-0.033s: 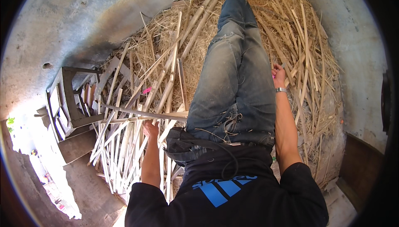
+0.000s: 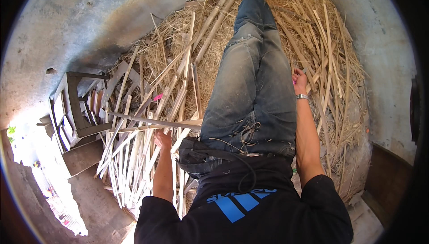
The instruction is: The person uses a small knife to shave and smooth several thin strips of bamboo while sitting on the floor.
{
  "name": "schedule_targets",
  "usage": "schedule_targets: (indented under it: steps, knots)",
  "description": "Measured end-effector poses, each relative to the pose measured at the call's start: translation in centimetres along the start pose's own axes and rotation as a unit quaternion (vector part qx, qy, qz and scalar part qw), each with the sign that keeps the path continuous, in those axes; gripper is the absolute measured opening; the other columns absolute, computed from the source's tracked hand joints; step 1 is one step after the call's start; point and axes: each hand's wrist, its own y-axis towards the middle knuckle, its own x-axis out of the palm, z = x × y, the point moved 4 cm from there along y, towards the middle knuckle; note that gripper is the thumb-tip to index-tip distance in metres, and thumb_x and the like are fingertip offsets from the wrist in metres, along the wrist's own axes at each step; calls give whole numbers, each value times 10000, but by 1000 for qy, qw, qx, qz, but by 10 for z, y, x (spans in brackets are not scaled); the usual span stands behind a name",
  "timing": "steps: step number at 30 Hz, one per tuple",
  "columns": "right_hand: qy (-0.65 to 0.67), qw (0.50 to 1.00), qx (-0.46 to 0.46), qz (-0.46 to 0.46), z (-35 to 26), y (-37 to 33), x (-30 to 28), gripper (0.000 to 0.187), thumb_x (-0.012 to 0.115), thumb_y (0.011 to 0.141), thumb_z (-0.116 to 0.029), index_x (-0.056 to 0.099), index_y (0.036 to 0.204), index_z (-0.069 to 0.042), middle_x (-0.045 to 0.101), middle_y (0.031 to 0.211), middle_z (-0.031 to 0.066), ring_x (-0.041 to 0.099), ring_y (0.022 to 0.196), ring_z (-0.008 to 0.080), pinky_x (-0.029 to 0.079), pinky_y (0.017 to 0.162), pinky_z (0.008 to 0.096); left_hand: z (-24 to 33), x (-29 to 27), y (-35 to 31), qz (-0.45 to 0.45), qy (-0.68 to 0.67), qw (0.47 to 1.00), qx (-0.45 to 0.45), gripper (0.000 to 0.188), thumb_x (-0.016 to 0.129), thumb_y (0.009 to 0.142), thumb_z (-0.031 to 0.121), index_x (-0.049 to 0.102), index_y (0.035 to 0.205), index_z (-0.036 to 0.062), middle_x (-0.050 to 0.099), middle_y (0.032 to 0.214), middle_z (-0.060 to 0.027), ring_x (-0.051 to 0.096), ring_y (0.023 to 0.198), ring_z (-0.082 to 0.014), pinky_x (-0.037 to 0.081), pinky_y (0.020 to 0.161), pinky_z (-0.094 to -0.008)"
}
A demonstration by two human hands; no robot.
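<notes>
My left hand [image 2: 162,139] is low on the left, its fingers closed at the lower edge of a pale bamboo strip [image 2: 138,128] that runs sideways toward my hip. A darker strip [image 2: 156,121] crosses just above it, its right end by my waist. Beside my right thigh, my right hand [image 2: 301,82] is curled shut on a small pink thing [image 2: 294,82]. A small greyish tip shows at its fingers; most of what it holds is hidden. A metal watch [image 2: 302,96] circles that wrist.
My outstretched legs [image 2: 254,74] lie across straw [image 2: 219,56]. Long bamboo strips [image 2: 328,52] are heaped on the right, and more [image 2: 134,163] on the left. A dark wooden frame [image 2: 73,105] stands by the left wall. A pink scrap [image 2: 157,97] lies among strips. Concrete walls [image 2: 384,65] curve around.
</notes>
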Motion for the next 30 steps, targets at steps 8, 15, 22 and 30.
schedule_targets:
  steps: [8, 15, 22, 30]
  knots:
    - [-1, 1000, 4, -23, 11, 6, 6, 157, 564, 1034, -161, 568, 933, -41, 405, 668, -36, 344, 521, 82, 288, 474, 249, -45, 88, -65, -11, 24, 979, 200, 449, 761, 879, 379, 635, 1238, 141, 650, 1185, -156, 605, 1167, -409, 513, 959, -551]
    - [-6, 1000, -10, -7, 9, 19, -16, 205, 562, 1059, -172, 635, 974, 0, 356, 628, -64, 336, 519, 78, 266, 466, 224, -18, 45, -54, -144, -45, 988, 43, 274, 742, 924, 226, 605, 1139, 127, 658, 1100, -170, 645, 1021, -429, 522, 836, -541]
    - [-18, 1000, -5, -9, 11, 15, -15, 219, 572, 1055, -182, 625, 911, -27, 339, 602, -78, 314, 489, 72, 248, 452, 227, -79, -7, -32, -197, 38, 979, -38, 247, 748, 938, 195, 717, 1164, 100, 681, 1223, -167, 673, 1098, -402, 551, 886, -517]
    - [-58, 998, -9, -26, 18, 9, -7, 196, 550, 1051, -160, 644, 956, -16, 458, 662, -56, 337, 503, 54, 275, 454, 219, -269, -30, -153, -381, 240, 884, -123, 292, 826, 862, 249, 766, 1085, 71, 760, 1127, -185, 735, 1083, -351, 614, 887, -461]
